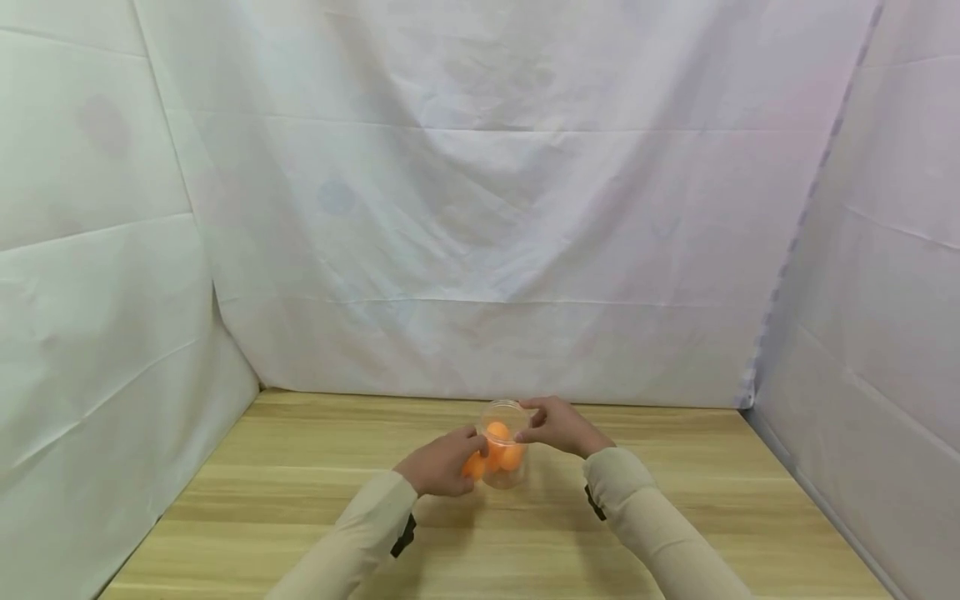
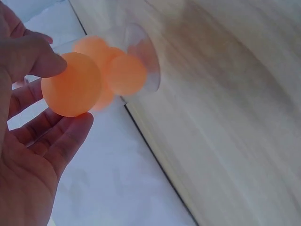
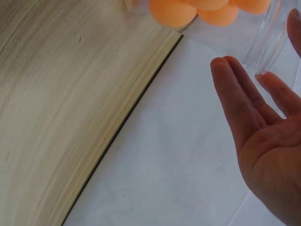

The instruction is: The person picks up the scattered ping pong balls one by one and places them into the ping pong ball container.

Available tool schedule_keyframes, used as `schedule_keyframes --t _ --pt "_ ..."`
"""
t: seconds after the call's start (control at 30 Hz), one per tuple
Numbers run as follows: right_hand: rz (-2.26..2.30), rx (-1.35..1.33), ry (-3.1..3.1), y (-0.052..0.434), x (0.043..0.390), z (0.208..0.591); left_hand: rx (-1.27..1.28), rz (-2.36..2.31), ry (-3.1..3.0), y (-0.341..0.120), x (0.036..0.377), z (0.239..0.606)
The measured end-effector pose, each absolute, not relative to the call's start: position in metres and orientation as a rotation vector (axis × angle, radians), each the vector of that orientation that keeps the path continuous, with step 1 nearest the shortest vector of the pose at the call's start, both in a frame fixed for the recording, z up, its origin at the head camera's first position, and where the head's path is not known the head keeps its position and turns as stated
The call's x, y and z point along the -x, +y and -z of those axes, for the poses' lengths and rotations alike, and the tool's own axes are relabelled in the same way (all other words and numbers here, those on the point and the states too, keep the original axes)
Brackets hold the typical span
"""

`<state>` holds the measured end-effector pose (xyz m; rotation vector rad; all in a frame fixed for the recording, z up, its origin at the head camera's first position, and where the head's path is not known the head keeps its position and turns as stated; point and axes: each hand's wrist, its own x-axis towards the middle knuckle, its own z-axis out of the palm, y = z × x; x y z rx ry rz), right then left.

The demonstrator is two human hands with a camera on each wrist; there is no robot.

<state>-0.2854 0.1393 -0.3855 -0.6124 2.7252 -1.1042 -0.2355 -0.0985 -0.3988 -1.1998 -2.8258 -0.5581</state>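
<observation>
1. While the clear, round plastic jar (image 1: 504,450) is standing on the pale wooden table (image 1: 300,500) in the head view, it is being flanked by the left hand (image 1: 438,462) and the right hand (image 1: 558,427); small orange balls (image 1: 504,450) are being held inside it.
2. In the left wrist view, one orange ball (image 2: 71,90) is being pinched between thumb and fingers (image 2: 51,141), just beside the jar (image 2: 143,56).
3. In the right wrist view, the right hand (image 3: 263,136) is being kept spread, fingertips (image 3: 225,66) touching the jar's rim (image 3: 268,42).
</observation>
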Motion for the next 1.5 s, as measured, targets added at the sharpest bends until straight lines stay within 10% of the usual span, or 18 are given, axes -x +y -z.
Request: schedule_keyframes --t 1.5 --pt "1.126 0.625 2.684 0.138 0.287 0.384 1.177 0.540 -2.615 -0.068 0.270 0.365"
